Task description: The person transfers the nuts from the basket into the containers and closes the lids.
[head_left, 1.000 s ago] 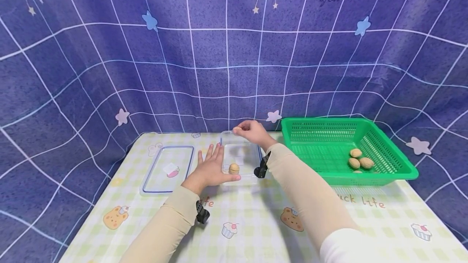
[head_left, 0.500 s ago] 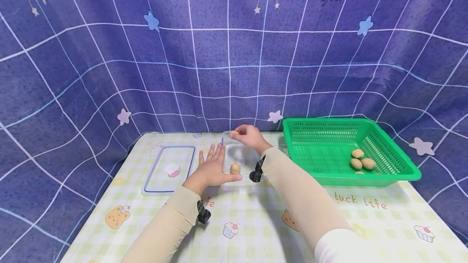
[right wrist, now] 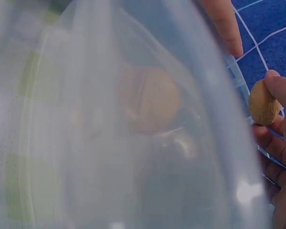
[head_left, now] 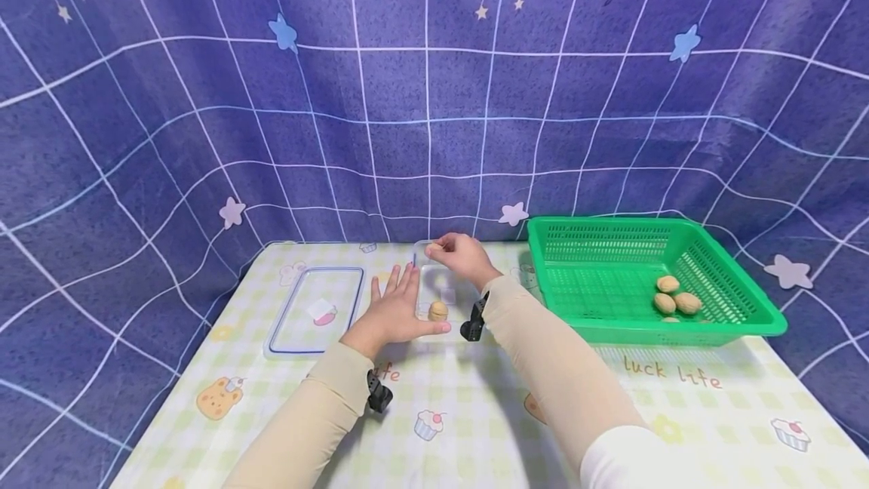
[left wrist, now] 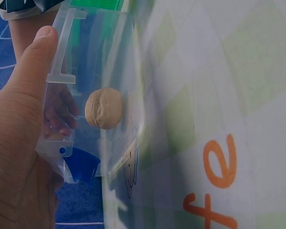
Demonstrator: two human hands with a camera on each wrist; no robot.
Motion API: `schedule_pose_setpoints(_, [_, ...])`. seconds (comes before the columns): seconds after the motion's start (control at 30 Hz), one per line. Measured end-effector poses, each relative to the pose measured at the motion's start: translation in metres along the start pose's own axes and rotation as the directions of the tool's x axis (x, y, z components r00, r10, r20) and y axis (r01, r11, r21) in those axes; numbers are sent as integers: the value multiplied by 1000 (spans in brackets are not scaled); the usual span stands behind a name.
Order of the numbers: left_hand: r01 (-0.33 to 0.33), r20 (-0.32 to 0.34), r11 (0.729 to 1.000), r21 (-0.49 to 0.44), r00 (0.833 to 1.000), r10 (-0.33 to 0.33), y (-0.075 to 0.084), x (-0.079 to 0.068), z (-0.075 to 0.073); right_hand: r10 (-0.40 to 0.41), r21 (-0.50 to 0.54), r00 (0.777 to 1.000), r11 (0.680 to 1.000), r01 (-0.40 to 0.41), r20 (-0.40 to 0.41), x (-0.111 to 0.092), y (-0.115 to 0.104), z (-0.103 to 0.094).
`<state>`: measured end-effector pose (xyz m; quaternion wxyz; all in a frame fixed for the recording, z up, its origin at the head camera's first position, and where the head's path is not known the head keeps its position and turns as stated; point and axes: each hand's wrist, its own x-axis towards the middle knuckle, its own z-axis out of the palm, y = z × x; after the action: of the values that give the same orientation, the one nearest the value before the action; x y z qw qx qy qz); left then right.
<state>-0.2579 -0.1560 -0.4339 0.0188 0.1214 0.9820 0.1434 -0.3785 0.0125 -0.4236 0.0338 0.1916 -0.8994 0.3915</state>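
A clear plastic box [left wrist: 126, 57] stands on the table between the two hands. One walnut [head_left: 437, 312] lies in its near end, seen through the wall in the left wrist view. My left hand [head_left: 390, 313] has its fingers spread along the box's left side, the thumb [left wrist: 31, 59] stretched across the near side at the rim. At the box's far end, my right hand [head_left: 465, 256] pinches another walnut [right wrist: 263, 102] between thumb and fingers, over the rim. Part of the box's right side is hidden by the right arm.
To the right stands a green plastic basket [head_left: 597, 226] with several walnuts [head_left: 688, 302] at its right side. Left of the box lies a clear lid [head_left: 277, 323] with a blue seal. A patterned curtain [head_left: 434, 96] hangs behind the table [head_left: 475, 429].
My right hand has moved slightly left and down toward the box's far end, still pinching its walnut. The left hand keeps its place on the box.
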Motion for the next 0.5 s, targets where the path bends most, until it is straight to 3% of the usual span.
schedule_pose_setpoints(0.2, [0, 1, 1000, 7, 1000, 0, 0, 0, 0, 18, -10, 1000, 1000, -18, -4, -3, -3, 0])
schedule_pose_setpoints(0.5, [9, 8, 1000, 6, 1000, -9, 0, 1, 1, -22, 31, 997, 999, 25, -73, -1, 0, 1])
